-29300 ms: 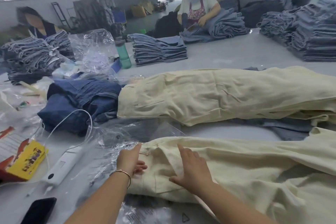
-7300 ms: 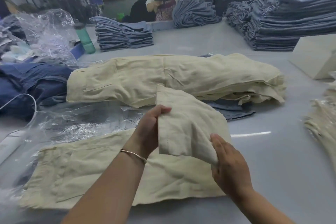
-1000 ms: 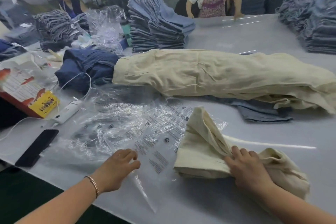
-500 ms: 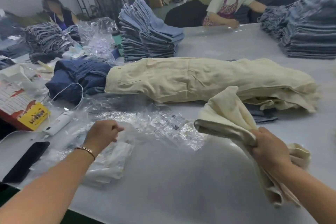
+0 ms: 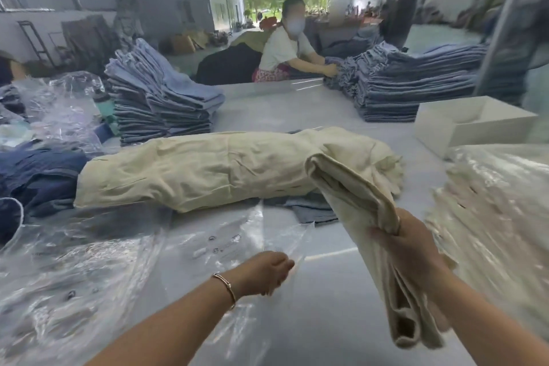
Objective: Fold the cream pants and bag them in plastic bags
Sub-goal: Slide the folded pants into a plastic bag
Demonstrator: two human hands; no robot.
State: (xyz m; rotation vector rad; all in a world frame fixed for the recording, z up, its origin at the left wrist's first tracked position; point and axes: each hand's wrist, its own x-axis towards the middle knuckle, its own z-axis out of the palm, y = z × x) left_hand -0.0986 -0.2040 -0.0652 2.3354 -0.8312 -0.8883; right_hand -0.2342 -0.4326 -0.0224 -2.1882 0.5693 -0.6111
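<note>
My right hand (image 5: 407,249) grips a folded pair of cream pants (image 5: 356,199) around its middle and holds it tilted above the table, one end hanging down toward me. My left hand (image 5: 264,272) pinches the edge of a clear plastic bag (image 5: 234,241) and lifts it off the table, just left of the pants. A long pile of unfolded cream pants (image 5: 208,169) lies across the table behind both hands. Bagged cream pants (image 5: 493,211) are stacked at the right, blurred.
Loose clear plastic bags (image 5: 65,282) cover the table's left side. Dark blue garments (image 5: 35,175) lie at far left. Tall stacks of folded jeans (image 5: 160,110) (image 5: 410,89) stand behind, with a white box (image 5: 472,125) at right. A person (image 5: 288,44) works at the far edge.
My right hand has raised the folded pants higher and nearer. My left hand has moved right, lifting one plastic bag off the pile toward the pants. The view has swung to the right.
</note>
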